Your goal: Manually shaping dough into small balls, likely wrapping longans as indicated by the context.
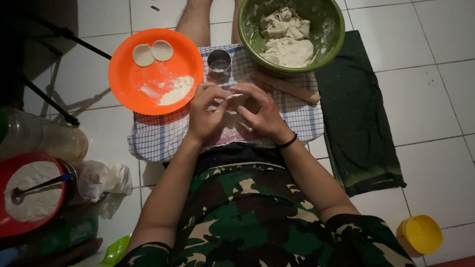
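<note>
Both forearms reach forward from the lap and meet over the checked cloth (pixel 158 138). The left hand (pixel 207 114) and right hand (pixel 260 111) curl toward each other, fingers bent and pinched around a small piece of dough (pixel 234 99) held between the fingertips; the light is dim, so it may be a folded disc. A black band circles the right wrist. Just beyond the hands stand a metal ring cutter (pixel 219 61) and a wooden rolling pin (pixel 287 87), close to the knuckles. The orange plate (pixel 128 79) with two dough rounds overlaps the cloth's left edge; the green bowl (pixel 336 39) of dough crowds its far right corner. Bare tile lies open to the right, past the dark green towel (pixel 361 123).
</note>
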